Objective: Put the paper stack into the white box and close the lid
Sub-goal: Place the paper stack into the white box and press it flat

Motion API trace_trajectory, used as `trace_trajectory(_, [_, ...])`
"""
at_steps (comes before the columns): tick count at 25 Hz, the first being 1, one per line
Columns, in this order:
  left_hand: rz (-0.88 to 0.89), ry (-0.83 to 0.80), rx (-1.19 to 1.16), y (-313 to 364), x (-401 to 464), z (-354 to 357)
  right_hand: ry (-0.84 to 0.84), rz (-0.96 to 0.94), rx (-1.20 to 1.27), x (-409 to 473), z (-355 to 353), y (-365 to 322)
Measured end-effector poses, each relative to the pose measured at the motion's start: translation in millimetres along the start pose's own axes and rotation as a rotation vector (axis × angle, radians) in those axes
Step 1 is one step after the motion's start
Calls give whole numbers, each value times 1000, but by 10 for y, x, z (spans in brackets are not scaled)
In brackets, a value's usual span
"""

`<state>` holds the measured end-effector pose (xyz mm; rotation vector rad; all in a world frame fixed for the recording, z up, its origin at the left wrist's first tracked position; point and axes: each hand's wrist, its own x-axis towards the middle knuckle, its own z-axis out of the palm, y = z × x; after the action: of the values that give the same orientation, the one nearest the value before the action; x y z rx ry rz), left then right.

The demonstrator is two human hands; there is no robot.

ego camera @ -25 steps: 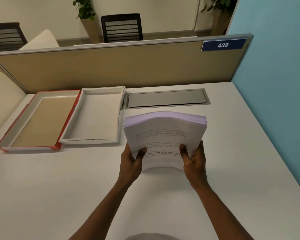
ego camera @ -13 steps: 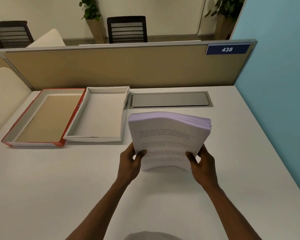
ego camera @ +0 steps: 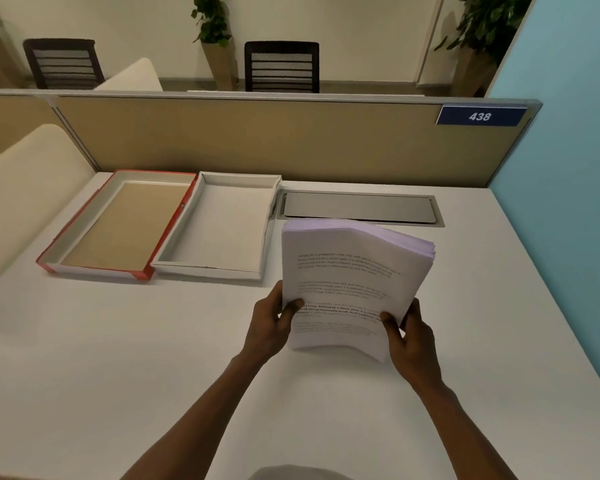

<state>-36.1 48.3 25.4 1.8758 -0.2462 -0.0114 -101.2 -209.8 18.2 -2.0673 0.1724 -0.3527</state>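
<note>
A thick stack of printed white paper point(ego camera: 350, 271) is held up off the desk, tilted and slightly bowed, just right of the boxes. My left hand point(ego camera: 271, 323) grips its lower left corner and my right hand point(ego camera: 411, 332) grips its lower right corner, thumbs on the top sheet. The white box point(ego camera: 177, 266) lies open with nothing in it at the back left of the desk. Touching its left side lies the red-edged lid point(ego camera: 94, 270), upside down, its brown inside showing.
A grey metal cable flap point(ego camera: 359, 207) is set into the white desk point(ego camera: 118, 358) behind the stack. A tan partition point(ego camera: 257, 143) with a blue "438" plate closes the back edge. A light blue wall point(ego camera: 568, 237) borders the right side.
The view has shifted a little, so the boxes sit further right in frame. The stack stays in both hands and has tipped slightly clockwise, drifting a bit right.
</note>
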Motion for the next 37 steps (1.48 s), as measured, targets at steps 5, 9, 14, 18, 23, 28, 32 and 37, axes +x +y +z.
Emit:
trace_trajectory(5, [-100, 44, -33, -9, -72, -484, -171, 85, 90, 102, 261, -251])
trace_trajectory(9, [-288, 31, -26, 5, 72, -1185, -350, 197, 246, 365, 702, -593])
trace_trajectory(14, [-418, 25, -11, -18, 559, -2054, -471, 297, 311, 916, 1417, -1119])
trace_trajectory(18, [-459, 64, 69, -128, 1244, -2528, -440, 344, 287, 1560, 1951, -1439])
trace_trajectory(23, [-498, 34, 120, -356, 2081, -2759, -278, 457, 259, 2244, 2548, -1545])
trace_trajectory(28, [-542, 32, 270, -752, 2643, -2721, -184, 529, 80, 2577, 3031, -1450])
trace_trajectory(32, [-528, 2, 423, -1098, 2843, -2617, -173, 502, -112, 2693, 3269, -1344])
trace_trajectory(37, [-511, -1, 500, -1360, 2891, -2485, -125, 458, -338, 2684, 3491, -1231])
